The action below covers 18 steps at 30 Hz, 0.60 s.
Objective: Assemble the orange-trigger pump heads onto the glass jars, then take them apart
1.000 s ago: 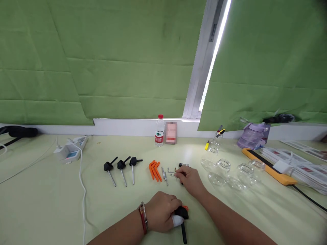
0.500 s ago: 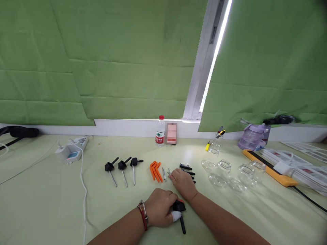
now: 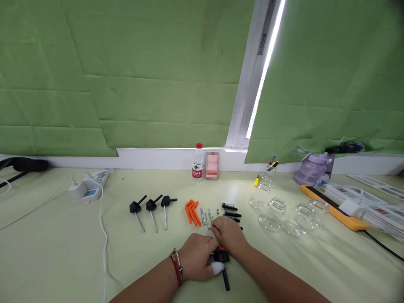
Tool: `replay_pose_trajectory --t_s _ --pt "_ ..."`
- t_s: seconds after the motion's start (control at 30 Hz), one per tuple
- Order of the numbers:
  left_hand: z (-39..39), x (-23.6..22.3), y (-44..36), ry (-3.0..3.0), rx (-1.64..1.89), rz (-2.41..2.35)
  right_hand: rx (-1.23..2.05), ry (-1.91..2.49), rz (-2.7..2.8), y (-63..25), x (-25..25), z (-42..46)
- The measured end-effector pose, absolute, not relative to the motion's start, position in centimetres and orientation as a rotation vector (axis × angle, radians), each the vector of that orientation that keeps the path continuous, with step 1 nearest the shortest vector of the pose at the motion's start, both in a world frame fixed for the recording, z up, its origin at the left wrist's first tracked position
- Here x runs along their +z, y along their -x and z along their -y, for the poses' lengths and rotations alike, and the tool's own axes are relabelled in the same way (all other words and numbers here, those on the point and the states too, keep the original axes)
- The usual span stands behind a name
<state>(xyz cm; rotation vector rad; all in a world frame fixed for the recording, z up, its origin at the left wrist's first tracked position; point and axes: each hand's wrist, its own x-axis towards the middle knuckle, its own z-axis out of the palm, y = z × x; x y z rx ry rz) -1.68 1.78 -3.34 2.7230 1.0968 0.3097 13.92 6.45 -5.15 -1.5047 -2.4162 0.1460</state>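
My left hand (image 3: 198, 256), a white wrap on its thumb, is closed on a black knob-like part (image 3: 221, 255) with a black rod pointing toward me and a bit of orange on top. Just ahead, my right hand (image 3: 230, 233) bends over the table with fingertips together; what they pinch, if anything, is hidden. A thin metal pin (image 3: 207, 220) lies at those fingertips. Left of it are more metal pins (image 3: 202, 216), then several bent orange pieces (image 3: 192, 212). Black rods with springs (image 3: 232, 213) lie beyond my right hand, near tiny brownish bits (image 3: 217, 211).
Three black parts with metal rods (image 3: 151, 205) lie at left, near a white cable and power strip (image 3: 91, 191). Clear plastic cups and lids (image 3: 292, 227) spread at right. A water bottle (image 3: 198, 164), purple jug (image 3: 312, 170) and orange-black bar (image 3: 331, 208) stand or lie farther back.
My right hand has drawn back toward me and the black part, uncovering small metal pieces and brownish bits. My left hand keeps its hold in the same place.
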Motion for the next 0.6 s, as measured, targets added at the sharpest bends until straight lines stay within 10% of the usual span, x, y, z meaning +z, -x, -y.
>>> replay_pose_trajectory --t_s 0.37,0.6 --pt "-1.9 -3.5 2.0 -2.615 0.388 -1.16 0.255 1.335 2.312 -13.9 -4.6 -7.3" --pt "-2.6 -3.5 2.1 -2.119 0.927 -1.381 1.294 1.144 1.829 -15.2 -2.8 -4.2"
